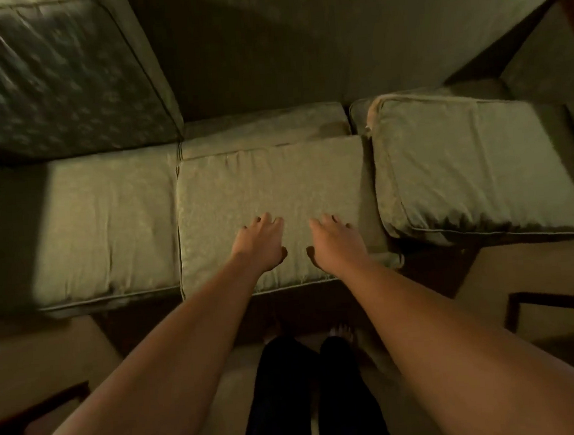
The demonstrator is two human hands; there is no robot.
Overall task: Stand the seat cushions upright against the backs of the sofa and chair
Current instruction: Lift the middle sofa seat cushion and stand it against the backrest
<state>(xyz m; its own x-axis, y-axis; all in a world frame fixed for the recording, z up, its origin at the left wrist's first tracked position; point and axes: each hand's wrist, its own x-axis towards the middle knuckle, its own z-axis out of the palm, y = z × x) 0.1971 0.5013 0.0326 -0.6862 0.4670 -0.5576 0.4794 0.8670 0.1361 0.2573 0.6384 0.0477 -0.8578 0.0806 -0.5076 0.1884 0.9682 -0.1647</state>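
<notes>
— Where are your hands?

— Your left hand [262,243] and right hand [337,240] both lie palm-down on the middle seat cushion [266,188], fingers spread, each grip open and clasping nothing.

— And the cushions?

— The middle one lies flat on the sofa [299,44], its front edge toward you. The left seat cushion [104,224] lies flat beside it. The right seat cushion [473,165] lies flat too, skewed. A patterned cushion [51,78] leans upright against the sofa back at far left.
</notes>
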